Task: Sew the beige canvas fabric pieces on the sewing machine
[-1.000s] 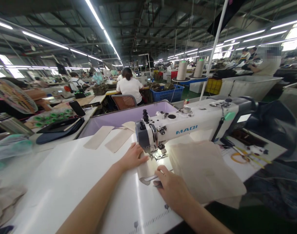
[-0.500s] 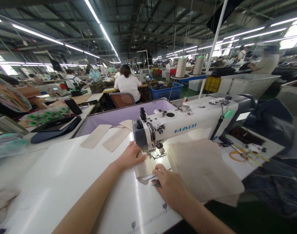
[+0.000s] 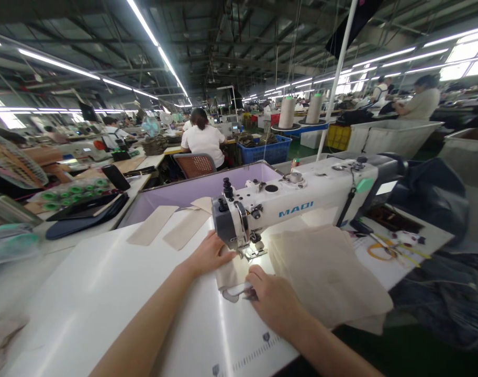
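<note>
A small beige fabric piece [image 3: 231, 275] lies on the white table under the needle area of a white sewing machine [image 3: 297, 201]. Spread flat, my left hand [image 3: 210, 255] rests at the fabric's left edge, its thumb pointing toward the presser foot [image 3: 255, 253]. The fingers of my right hand [image 3: 273, 297] are curled together at the fabric's right front edge. Below those fingers shows a grey, dark-tipped thin object [image 3: 249, 294], too blurred to name. The near end of the fabric curls up. My right palm hides part of what the fingers grip.
A stack of larger beige cloth [image 3: 329, 272] lies right of the needle. Two beige strips [image 3: 152, 225] are at the back left, before a lilac bin [image 3: 171, 191]. Orange-handled scissors [image 3: 382, 250] lie at the right. A seated co-worker [image 3: 202, 139] is ahead.
The view has shifted slightly. My right fingers have closed in a little on the fabric's front edge, while my left hand keeps its place beside the needle.
</note>
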Available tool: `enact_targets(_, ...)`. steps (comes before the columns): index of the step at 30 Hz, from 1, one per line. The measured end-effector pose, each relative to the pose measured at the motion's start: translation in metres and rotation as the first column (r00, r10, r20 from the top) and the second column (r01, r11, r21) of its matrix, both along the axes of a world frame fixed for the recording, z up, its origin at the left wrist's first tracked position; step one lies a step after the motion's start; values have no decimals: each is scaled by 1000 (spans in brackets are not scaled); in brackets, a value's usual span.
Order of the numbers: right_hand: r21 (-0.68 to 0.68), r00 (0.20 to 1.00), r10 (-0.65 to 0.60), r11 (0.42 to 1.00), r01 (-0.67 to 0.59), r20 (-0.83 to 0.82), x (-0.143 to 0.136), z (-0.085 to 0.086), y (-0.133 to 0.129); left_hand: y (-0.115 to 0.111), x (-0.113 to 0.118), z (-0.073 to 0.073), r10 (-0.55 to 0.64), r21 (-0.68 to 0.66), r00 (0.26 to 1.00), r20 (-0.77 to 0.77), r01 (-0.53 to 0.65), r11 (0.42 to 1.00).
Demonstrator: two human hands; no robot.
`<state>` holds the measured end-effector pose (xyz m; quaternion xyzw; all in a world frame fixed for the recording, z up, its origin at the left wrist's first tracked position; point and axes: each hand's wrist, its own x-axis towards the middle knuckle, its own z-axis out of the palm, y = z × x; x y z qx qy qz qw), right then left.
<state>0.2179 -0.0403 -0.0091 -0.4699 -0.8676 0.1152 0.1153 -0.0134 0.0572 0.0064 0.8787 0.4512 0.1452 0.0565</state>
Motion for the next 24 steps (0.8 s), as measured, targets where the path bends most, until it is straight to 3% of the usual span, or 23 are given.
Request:
enact_targets(4,-22,1000,10,1000,-10,-8,2,3,-4,-13,11,8,75,34,997,-29,-74,997)
enact_targets(7,-50,999,29,998,-31,-29,7,4,-7,-44,27,6,109,42,993,-39,-107,993)
enact_targets(11,-69,997,64,995,-66,-43,13,3,-9,-94,41,-2,-56,26,998,33,56,998)
enact_targets(13,-64,996,73,995,-76,-55,14,3,-8,-108,41,-4,-102,53,994,46,99,994)
enact_targets(16,-51,996,70,996,-73,-62,15,4,-4,-112,37,-4,-128,81,992,21,126,989)
enact_targets(24,-67,994,63,995,-69,-84,11,9,15,-93,33,-1,-109,64,993,-39,112,992)
